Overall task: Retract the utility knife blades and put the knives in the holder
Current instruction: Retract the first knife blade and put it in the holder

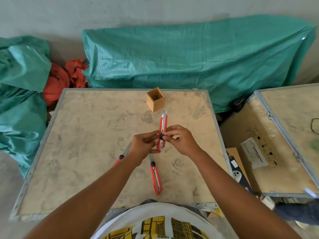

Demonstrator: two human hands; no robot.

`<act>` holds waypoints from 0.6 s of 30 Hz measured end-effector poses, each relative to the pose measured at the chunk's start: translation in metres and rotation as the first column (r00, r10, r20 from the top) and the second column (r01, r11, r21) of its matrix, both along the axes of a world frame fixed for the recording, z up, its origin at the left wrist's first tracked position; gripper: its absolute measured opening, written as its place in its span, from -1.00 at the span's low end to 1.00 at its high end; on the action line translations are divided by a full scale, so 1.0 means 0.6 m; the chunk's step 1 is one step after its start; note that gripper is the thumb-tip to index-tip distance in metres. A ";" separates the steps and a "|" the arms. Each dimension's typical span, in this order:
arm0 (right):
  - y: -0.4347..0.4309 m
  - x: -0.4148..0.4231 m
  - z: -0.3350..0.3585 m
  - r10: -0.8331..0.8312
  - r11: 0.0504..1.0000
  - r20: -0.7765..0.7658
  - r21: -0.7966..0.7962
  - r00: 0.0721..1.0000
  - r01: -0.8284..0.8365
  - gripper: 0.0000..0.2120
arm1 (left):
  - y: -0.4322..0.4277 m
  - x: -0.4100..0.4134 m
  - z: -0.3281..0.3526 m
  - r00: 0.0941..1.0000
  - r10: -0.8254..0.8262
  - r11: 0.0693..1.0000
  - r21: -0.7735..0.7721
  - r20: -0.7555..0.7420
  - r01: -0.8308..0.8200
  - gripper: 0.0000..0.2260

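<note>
I hold a red utility knife upright above the table, its blade sticking out toward the far side. My left hand grips its lower body. My right hand pinches the black knob at its middle. A second red knife lies on the table below my hands with a short blade showing. A third red knife lies partly hidden under my left wrist, blade out. The small square wooden holder stands near the table's far edge, and looks empty.
The work surface is a plywood crate top with a metal rim. A second crate sits to the right with a label on it. Green tarpaulin and an orange cloth lie behind.
</note>
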State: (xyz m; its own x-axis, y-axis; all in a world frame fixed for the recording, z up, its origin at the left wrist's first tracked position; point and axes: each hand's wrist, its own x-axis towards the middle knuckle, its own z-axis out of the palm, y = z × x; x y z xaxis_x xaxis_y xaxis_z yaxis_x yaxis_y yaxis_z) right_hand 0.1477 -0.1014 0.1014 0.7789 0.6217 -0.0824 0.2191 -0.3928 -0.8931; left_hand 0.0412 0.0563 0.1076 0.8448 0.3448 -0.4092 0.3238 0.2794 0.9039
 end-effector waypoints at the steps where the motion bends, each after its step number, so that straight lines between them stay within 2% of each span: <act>1: -0.001 -0.006 0.000 0.008 1.000 -0.009 -0.007 1.000 -0.008 -0.77 | 0.002 -0.001 0.001 1.000 0.010 1.000 -0.022 0.002 -0.010 -0.68; 8: -0.008 -0.025 0.006 0.006 1.000 -0.010 0.021 1.000 -0.006 -0.74 | 0.001 -0.003 0.012 1.000 0.006 0.993 -0.117 0.006 -0.005 -0.68; 13: -0.022 -0.027 0.020 -0.055 0.998 0.088 0.014 0.995 0.054 -0.83 | -0.014 -0.003 0.021 1.000 -0.017 0.990 -0.141 0.021 0.020 -0.70; 18: -0.045 -0.029 0.021 -0.031 0.998 0.072 0.052 0.997 0.028 -0.75 | -0.033 0.000 0.026 0.999 -0.020 0.990 -0.141 0.025 0.023 -0.68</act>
